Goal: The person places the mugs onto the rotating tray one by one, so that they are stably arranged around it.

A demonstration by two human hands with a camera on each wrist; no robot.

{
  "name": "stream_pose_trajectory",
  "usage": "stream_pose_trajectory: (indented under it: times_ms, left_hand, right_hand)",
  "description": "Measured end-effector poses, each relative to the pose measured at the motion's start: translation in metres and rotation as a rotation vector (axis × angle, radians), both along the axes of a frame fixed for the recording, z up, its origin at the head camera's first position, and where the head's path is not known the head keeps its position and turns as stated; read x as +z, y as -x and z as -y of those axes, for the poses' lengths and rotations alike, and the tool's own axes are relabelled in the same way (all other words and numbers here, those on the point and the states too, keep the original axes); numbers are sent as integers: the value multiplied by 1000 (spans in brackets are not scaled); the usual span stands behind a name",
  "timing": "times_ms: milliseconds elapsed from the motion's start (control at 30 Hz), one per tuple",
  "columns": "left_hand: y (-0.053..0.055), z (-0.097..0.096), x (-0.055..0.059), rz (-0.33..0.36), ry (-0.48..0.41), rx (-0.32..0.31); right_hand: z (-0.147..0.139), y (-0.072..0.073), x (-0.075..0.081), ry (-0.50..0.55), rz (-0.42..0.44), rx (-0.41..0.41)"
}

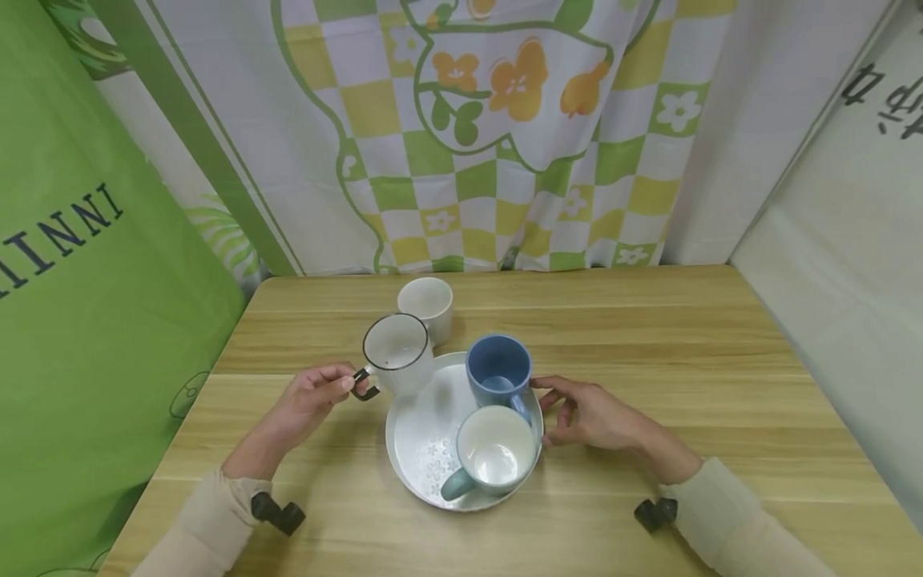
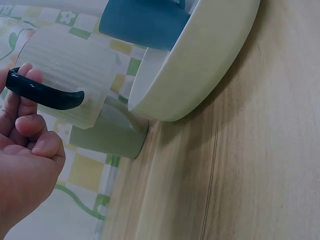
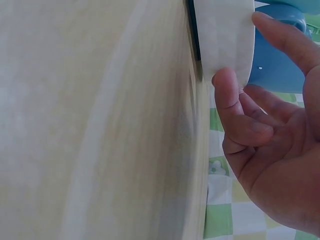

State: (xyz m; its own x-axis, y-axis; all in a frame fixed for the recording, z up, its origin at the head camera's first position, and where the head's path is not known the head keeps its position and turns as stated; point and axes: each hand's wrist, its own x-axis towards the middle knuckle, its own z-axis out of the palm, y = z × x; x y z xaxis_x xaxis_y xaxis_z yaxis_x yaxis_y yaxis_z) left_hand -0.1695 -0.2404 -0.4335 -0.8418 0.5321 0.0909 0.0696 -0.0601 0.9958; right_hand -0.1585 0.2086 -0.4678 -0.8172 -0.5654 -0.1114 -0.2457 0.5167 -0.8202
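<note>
My left hand (image 1: 313, 397) grips the black handle of a white mug (image 1: 398, 357) with a dark rim. In the left wrist view this ribbed mug (image 2: 65, 70) is raised off the table, overlapping a plain white cup (image 2: 112, 127) behind it. A round white tray (image 1: 414, 449) holds a blue mug (image 1: 497, 369) and a teal mug with a pale inside (image 1: 496, 449), both upright. At the tray's right side, my right hand (image 1: 591, 413) rests its fingertips and thumb against the outer wall, close beside the blue mug. Its fingers (image 3: 229, 95) are loosely bent there.
Beyond the tray, the plain white cup (image 1: 425, 300) stands on the wooden table (image 1: 649, 336). A checkered curtain (image 1: 469, 160) hangs along the back edge, with a green cloth (image 1: 108, 320) on the left and a pale cloth (image 1: 844, 280) on the right.
</note>
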Motion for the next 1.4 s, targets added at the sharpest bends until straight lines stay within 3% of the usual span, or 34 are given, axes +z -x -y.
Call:
stream_pose_trajectory:
  times_ms: [400, 1400]
  left_hand:
    - [1, -9, -5, -16, -28, -89]
    - [8, -32, -25, 41, 6, -143]
  right_hand:
    - [0, 0, 1, -23, 3, 7]
    - [-1, 0, -1, -23, 0, 17]
